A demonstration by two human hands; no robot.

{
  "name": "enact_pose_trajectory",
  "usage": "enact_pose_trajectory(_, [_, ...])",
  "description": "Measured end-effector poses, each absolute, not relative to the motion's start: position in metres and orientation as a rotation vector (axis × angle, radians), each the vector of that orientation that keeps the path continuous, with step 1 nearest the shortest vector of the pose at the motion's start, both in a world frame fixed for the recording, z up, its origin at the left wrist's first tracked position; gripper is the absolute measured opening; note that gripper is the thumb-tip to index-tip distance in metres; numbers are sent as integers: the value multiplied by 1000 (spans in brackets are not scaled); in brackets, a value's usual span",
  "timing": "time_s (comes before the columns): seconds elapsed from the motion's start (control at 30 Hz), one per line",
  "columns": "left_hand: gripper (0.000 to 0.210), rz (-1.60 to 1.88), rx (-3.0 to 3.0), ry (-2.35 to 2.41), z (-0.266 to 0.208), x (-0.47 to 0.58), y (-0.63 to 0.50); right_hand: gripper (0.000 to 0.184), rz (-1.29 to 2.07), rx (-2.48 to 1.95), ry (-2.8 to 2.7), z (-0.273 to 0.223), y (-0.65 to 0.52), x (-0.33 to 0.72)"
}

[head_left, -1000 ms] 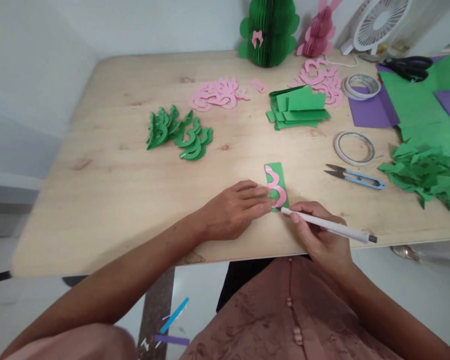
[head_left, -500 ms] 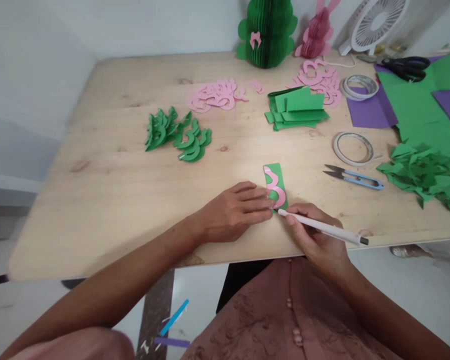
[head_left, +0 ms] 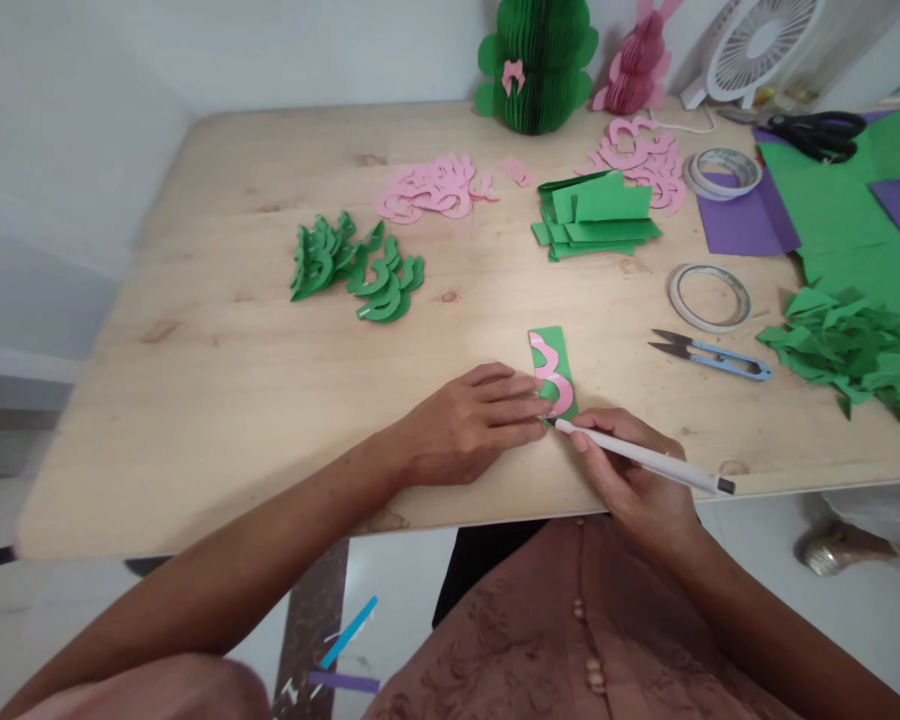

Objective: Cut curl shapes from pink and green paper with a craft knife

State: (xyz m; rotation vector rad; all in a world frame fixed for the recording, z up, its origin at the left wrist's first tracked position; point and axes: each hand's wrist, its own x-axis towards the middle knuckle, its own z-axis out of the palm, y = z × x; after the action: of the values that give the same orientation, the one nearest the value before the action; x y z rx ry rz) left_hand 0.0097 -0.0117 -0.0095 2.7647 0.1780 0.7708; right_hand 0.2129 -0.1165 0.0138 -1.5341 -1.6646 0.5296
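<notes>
A green paper strip (head_left: pixel 557 347) lies near the table's front edge with a pink curvy cutout (head_left: pixel 562 395) on top of it. My left hand (head_left: pixel 472 425) lies flat, its outstretched fingertips resting on the left side of the cutout and strip. In my right hand (head_left: pixel 637 465) is a white pen (head_left: pixel 645 455), its tip at the strip's lower end, close to my left fingertips. Blue-handled thread snips (head_left: pixel 712 355) lie to the right of the strip, below a roll of tape (head_left: pixel 710 298).
Folded green strips (head_left: pixel 596 218), pink cutouts (head_left: pixel 427 190) and green cutouts (head_left: pixel 382 275) lie farther back. Green scraps (head_left: pixel 855 345) and black scissors (head_left: pixel 817 135) are at right. A green honeycomb paper figure (head_left: pixel 536 70) and white fan (head_left: pixel 761 45) stand behind.
Both hands, the pen and the strip stay nearly in place. At the lower right, a person's foot on the floor shows more fully and has moved. The view shifts slightly.
</notes>
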Motion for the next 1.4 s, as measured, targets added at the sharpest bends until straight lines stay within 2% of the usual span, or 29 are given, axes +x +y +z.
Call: enact_pose_trajectory(1.4, [29, 754, 2760, 192, -9, 9, -12, 6, 405, -1555, -1702, 16, -119, 214])
